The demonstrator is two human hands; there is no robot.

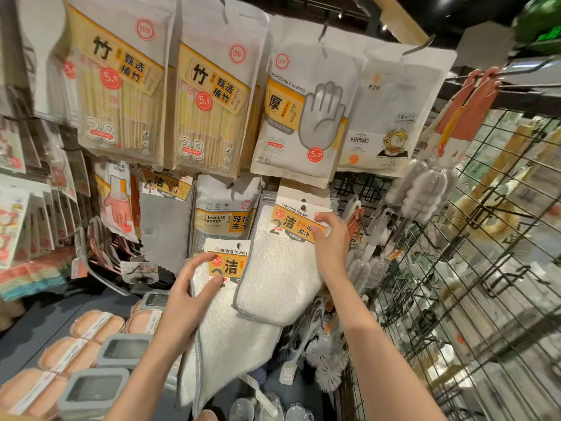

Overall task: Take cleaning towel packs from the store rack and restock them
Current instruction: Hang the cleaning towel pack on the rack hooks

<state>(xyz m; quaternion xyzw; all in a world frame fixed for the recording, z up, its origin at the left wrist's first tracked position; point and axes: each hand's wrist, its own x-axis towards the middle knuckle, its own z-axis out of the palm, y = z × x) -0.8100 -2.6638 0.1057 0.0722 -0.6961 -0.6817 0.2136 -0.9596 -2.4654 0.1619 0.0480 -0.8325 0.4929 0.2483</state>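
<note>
Left hand (185,302) pinches the header card of a loose towel pack (224,323) below the sponge pack (224,214), right hand (329,238) grips the label of a hanging towel pack (279,268) right of the sponge pack, the two packs overlapping

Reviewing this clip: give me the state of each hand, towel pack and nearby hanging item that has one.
left hand: pinching lower towel pack's card
right hand: gripping upper towel pack's card
lower towel pack: off the hook, held
upper towel pack: at the rack, tilted; hook hidden
cleaning sponge pack: hanging
disposable gloves pack: hanging
</note>
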